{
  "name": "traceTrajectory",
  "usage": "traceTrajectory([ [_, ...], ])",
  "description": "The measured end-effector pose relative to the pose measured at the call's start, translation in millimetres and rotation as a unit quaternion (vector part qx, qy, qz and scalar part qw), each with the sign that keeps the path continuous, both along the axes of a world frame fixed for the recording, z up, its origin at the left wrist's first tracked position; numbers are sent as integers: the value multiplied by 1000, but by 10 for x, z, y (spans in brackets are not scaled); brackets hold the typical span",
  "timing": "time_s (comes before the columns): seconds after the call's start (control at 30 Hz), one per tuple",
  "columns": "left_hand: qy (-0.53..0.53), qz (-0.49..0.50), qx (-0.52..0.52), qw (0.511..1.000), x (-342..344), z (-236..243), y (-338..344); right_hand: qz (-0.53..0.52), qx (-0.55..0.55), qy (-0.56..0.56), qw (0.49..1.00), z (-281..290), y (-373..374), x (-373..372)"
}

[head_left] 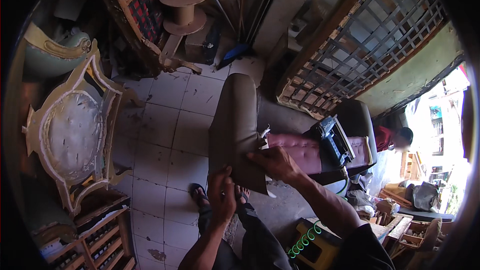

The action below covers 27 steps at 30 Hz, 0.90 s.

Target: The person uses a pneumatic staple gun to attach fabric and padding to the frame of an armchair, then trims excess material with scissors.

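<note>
At the middle of our view stands the brown arm (235,105) of a sofa, its rounded end toward 12 o'clock and its loose flap (250,177) hanging toward 6 o'clock. Our left hand (221,197) is at the flap's lower edge, at 6 to 7 o'clock, thumb up and fingers curled in; we cannot tell whether they grasp the edge. Our right hand (280,164) reaches in from 4 o'clock, its fingers bent and their tips touching the flap near its right side; whether they pinch it or only press, we cannot tell. The pink seat (295,151) runs from the arm toward 3 o'clock, and on it, well apart from our hands, lies a dark and silvery tool (336,139). A green coiled hose (305,242) shows at 5 o'clock, in front of a yellow box (327,252). Our sandalled feet (199,196) are at 6 to 7 o'clock on white tiles (157,142). We see a carved chair (75,130) at 9 o'clock, a wooden spool (184,12) at 11, a webbed frame (367,35) between 1 and 2, and another person (384,137) in red at 3, just beyond the sofa.
</note>
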<state>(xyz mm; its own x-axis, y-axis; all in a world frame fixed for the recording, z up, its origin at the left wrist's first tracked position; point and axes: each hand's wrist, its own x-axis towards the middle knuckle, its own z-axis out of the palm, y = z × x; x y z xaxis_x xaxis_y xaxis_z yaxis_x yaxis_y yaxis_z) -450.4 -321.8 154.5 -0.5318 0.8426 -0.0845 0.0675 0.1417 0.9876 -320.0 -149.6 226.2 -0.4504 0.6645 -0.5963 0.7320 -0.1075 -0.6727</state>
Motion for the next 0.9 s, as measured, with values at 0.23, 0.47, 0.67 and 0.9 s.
traceTrajectory([
  [0.23,-294,-23,-70,953,-300,-183,699,-92,-47,243,964,-146,-155,110],
  [0.47,97,-197,-94,971,-278,195,766,-49,-12,290,956,-254,-114,203],
  [0.67,381,-293,-78,873,-259,395,832,29,50,195,979,-187,-36,194],
  [0.9,448,-376,-64,809,-334,559,872,-135,97,225,960,-180,-166,199],
])
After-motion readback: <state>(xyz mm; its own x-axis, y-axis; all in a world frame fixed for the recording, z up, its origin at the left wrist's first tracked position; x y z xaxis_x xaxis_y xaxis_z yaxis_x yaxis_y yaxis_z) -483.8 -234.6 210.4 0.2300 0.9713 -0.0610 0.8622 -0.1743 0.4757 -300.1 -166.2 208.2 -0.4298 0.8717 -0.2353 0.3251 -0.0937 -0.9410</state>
